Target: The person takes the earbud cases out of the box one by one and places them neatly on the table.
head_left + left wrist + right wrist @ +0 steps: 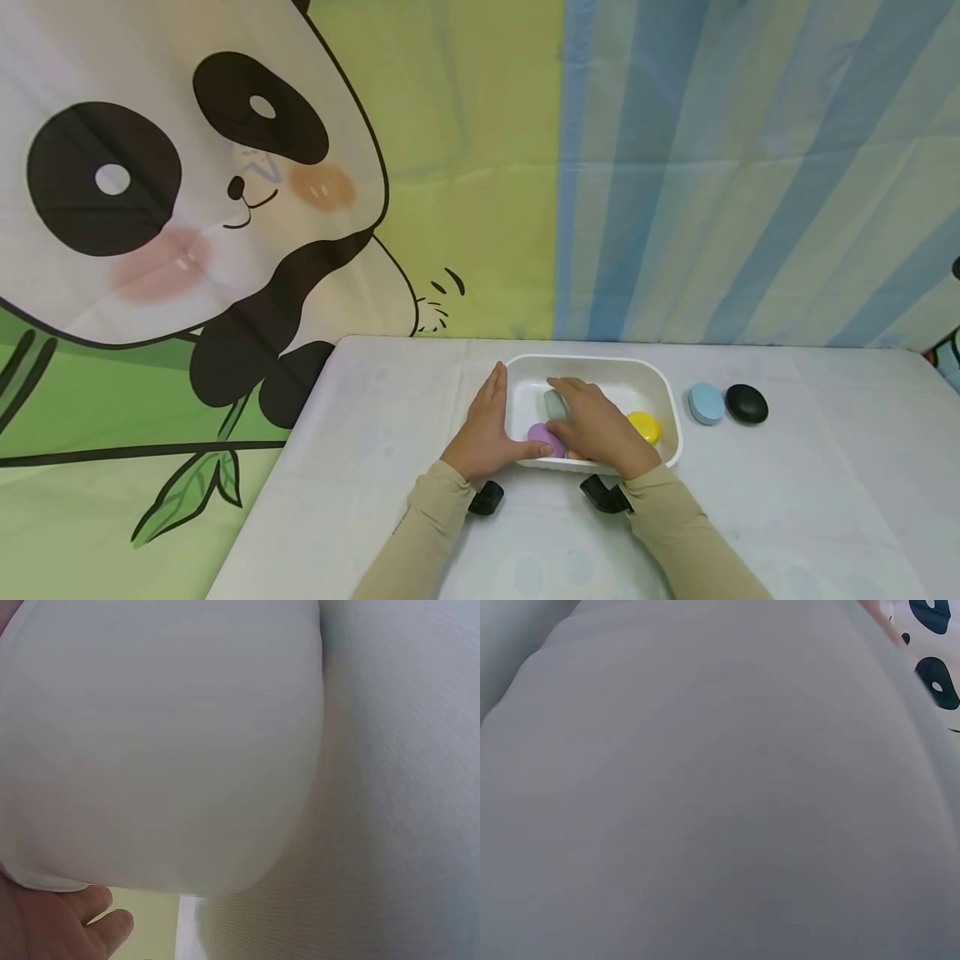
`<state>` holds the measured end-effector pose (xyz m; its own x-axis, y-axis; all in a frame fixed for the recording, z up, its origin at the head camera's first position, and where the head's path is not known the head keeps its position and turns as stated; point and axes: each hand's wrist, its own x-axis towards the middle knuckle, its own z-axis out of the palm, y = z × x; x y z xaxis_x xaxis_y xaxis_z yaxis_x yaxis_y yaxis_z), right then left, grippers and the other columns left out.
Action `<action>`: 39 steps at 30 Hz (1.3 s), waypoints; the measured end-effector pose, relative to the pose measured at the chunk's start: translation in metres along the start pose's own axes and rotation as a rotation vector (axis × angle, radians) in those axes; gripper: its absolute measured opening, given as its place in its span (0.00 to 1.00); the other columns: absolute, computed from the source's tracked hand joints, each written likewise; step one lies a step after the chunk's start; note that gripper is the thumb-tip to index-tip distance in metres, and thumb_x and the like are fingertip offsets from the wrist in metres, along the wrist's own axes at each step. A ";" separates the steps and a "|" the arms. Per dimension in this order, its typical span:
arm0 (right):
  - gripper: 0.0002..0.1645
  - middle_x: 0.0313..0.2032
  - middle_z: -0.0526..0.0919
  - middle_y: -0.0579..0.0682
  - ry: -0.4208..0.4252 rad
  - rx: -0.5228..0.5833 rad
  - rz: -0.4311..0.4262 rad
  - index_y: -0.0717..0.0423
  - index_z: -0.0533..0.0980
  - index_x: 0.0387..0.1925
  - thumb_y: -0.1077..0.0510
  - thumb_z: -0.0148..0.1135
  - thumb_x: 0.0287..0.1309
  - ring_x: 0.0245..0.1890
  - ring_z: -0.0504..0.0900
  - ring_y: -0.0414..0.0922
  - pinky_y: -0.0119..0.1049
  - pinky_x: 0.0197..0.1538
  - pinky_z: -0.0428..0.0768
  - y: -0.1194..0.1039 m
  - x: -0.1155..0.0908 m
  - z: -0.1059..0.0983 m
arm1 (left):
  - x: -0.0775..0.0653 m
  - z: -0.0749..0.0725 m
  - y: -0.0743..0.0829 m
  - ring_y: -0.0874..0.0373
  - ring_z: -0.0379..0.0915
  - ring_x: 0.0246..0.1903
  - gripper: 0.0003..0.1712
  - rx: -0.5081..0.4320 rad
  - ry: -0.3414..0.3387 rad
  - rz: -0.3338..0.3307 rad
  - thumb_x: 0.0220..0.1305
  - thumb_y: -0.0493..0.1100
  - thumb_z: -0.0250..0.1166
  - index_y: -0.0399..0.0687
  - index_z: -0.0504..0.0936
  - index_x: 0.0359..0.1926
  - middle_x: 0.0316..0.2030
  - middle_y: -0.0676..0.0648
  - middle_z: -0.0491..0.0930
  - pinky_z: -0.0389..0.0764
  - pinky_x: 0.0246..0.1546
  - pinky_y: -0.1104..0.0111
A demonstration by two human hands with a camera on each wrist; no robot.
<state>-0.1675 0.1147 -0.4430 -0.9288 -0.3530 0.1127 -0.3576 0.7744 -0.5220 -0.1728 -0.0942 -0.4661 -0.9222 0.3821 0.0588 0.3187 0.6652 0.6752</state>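
Note:
A white plastic tray (600, 362) sits on the table, its outer wall filling much of the left wrist view. My left hand (489, 429) rests against the tray's left end, fingers extended along the side and thumb along the front rim. Inside the tray, my right hand (600, 421) pinches a pale grey-green piece (555, 405) between thumb and fingers. A purple round piece (542, 437) lies close to both thumbs. Toward the right end is a yellow round piece (643, 427). Something peach-coloured shows partly under my right hand. The right wrist view shows mostly a blurred white surface.
Right of the tray, a light blue piece (707, 403) and a black oval piece (747, 403) lie side by side on the white-covered table (810, 492). Behind the table hangs a printed panda curtain (465, 167). Black wrist mounts (487, 498) sit under the wrists.

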 end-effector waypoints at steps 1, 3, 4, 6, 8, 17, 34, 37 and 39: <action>0.37 0.62 0.75 0.63 -0.002 -0.002 -0.001 0.66 0.69 0.67 0.57 0.71 0.59 0.60 0.74 0.63 0.57 0.64 0.71 0.000 0.000 0.001 | 0.000 0.000 0.000 0.46 0.34 0.78 0.81 -0.002 -0.003 -0.004 0.44 0.72 0.76 0.43 0.33 0.80 0.80 0.42 0.35 0.51 0.74 0.50; 0.36 0.62 0.76 0.63 -0.010 -0.009 -0.007 0.66 0.70 0.66 0.58 0.70 0.60 0.60 0.74 0.63 0.56 0.65 0.71 0.001 0.000 0.002 | 0.000 0.000 0.000 0.47 0.33 0.78 0.81 -0.009 -0.006 -0.009 0.44 0.72 0.76 0.44 0.33 0.80 0.80 0.44 0.34 0.50 0.74 0.49; 0.35 0.61 0.76 0.63 -0.014 -0.015 -0.012 0.67 0.70 0.66 0.58 0.70 0.60 0.59 0.75 0.63 0.56 0.64 0.71 0.001 0.001 0.002 | 0.000 0.000 0.000 0.48 0.33 0.78 0.81 -0.012 -0.007 -0.011 0.44 0.72 0.76 0.44 0.33 0.80 0.80 0.44 0.34 0.50 0.74 0.49; 0.34 0.60 0.77 0.64 -0.023 -0.023 -0.020 0.67 0.70 0.66 0.59 0.68 0.62 0.59 0.75 0.63 0.57 0.65 0.71 0.001 0.000 0.003 | -0.001 0.000 0.000 0.48 0.33 0.78 0.81 -0.014 -0.008 -0.012 0.44 0.73 0.75 0.45 0.32 0.80 0.80 0.45 0.34 0.50 0.74 0.49; 0.33 0.60 0.77 0.64 -0.031 -0.026 -0.024 0.68 0.70 0.66 0.59 0.67 0.63 0.59 0.75 0.63 0.56 0.65 0.71 0.002 0.000 0.004 | -0.001 0.000 0.000 0.48 0.33 0.78 0.81 -0.015 -0.010 -0.011 0.43 0.74 0.75 0.44 0.32 0.80 0.80 0.45 0.34 0.50 0.74 0.49; 0.31 0.61 0.76 0.66 -0.055 0.005 -0.054 0.70 0.68 0.67 0.63 0.63 0.64 0.61 0.74 0.63 0.57 0.66 0.69 0.002 -0.001 0.004 | -0.001 0.000 0.000 0.44 0.34 0.78 0.81 -0.007 -0.004 0.015 0.45 0.72 0.75 0.40 0.33 0.80 0.80 0.39 0.35 0.50 0.73 0.48; 0.34 0.60 0.76 0.67 -0.052 0.021 -0.091 0.73 0.68 0.65 0.73 0.65 0.57 0.60 0.75 0.62 0.57 0.65 0.70 0.002 0.001 0.004 | 0.000 0.000 0.000 0.44 0.33 0.78 0.81 0.001 -0.003 0.013 0.45 0.71 0.76 0.40 0.32 0.79 0.80 0.39 0.35 0.49 0.74 0.51; 0.34 0.60 0.76 0.67 -0.057 0.024 -0.073 0.73 0.68 0.64 0.73 0.66 0.56 0.60 0.75 0.61 0.57 0.65 0.71 0.002 0.002 0.003 | 0.000 0.000 0.000 0.44 0.34 0.78 0.81 -0.009 -0.002 0.012 0.45 0.70 0.77 0.40 0.32 0.79 0.80 0.39 0.35 0.49 0.74 0.50; 0.34 0.60 0.76 0.67 -0.054 0.028 -0.073 0.73 0.68 0.64 0.73 0.66 0.55 0.59 0.75 0.61 0.57 0.64 0.71 0.002 0.003 0.003 | 0.000 0.000 0.001 0.45 0.33 0.78 0.81 -0.013 -0.002 0.009 0.45 0.69 0.77 0.40 0.32 0.79 0.80 0.39 0.34 0.49 0.74 0.50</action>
<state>-0.1705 0.1138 -0.4461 -0.8936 -0.4364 0.1054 -0.4203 0.7309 -0.5377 -0.1725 -0.0939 -0.4657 -0.9190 0.3892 0.0632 0.3239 0.6537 0.6839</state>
